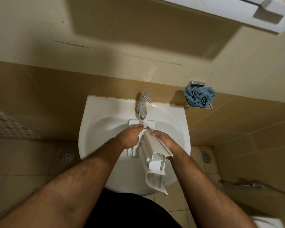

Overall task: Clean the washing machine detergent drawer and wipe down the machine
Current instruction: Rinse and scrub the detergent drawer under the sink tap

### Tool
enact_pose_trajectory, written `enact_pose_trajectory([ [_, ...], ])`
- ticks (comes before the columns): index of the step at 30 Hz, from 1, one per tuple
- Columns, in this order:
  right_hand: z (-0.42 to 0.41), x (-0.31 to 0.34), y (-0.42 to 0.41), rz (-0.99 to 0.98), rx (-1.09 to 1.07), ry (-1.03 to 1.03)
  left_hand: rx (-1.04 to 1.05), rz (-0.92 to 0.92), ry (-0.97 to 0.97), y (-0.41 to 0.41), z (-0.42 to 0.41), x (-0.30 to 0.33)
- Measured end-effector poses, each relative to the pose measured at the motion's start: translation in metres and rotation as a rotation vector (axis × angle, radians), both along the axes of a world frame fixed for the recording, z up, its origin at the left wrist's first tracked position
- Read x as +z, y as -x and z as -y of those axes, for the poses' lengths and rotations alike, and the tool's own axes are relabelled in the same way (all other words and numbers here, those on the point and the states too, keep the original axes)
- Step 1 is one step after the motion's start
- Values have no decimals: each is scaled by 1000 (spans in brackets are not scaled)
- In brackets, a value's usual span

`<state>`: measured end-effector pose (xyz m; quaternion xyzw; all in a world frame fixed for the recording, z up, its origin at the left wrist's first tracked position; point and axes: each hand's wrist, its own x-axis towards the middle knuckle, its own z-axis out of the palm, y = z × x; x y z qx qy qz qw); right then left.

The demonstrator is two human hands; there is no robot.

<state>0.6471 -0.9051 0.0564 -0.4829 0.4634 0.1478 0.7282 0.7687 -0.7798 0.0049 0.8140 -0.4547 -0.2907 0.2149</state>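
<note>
Over sink point(92, 129), hands point(163, 140) on drawer point(155, 148)

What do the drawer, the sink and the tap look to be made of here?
Drawer: likely moulded plastic, matt off-white, with thin walls and ribs. Sink: probably glazed ceramic, glossy white with soft highlights on its rim. Tap: metal, apparently chrome-plated, with a mirror-like shine.
</note>
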Motion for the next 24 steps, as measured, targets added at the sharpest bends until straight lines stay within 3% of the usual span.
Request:
enact_pose_trajectory([
  [6,4,5,3,72,-64,-87,22,-48,8,7,4,-4],
  [14,1,2,-1,42,-73,-75,395,-133,168,11,5,-9],
  [18,-3,-2,3,2,-102,-72,429,-40,167,14,0,-13],
  [24,-2,-2,5,-76,-73,36,448,-41,218,10,5,-13],
])
